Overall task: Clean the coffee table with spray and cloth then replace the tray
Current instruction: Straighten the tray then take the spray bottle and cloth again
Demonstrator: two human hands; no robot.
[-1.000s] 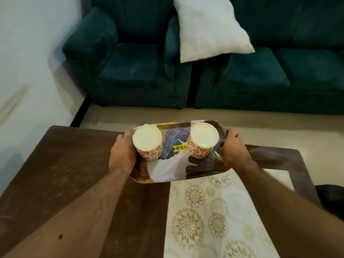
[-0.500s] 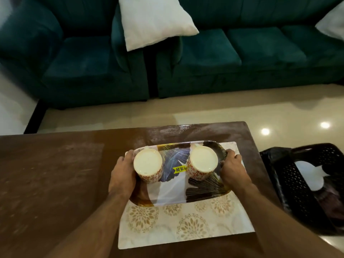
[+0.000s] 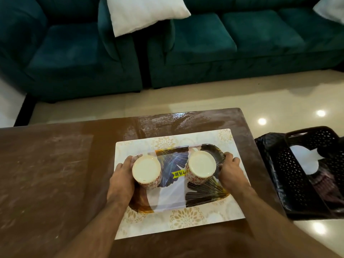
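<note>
Two cups, one (image 3: 146,170) beside the left hand (image 3: 122,180) and one (image 3: 201,167) beside the right hand (image 3: 229,173). One tray (image 3: 172,199) between both hands. One mat (image 3: 186,223) beneath it. One counter (image 3: 52,174). One black basket (image 3: 279,174) right of the right hand. Two white pillows (image 3: 143,13) (image 3: 332,8) beyond the hands.

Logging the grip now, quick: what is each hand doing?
Left hand: grips the left end of the tray.
Right hand: grips the tray's right end.

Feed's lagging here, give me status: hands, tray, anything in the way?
Left hand and right hand grip tray ends. Two cups aboard, over the placemat. Nothing blocking; black basket beside the table.
</note>
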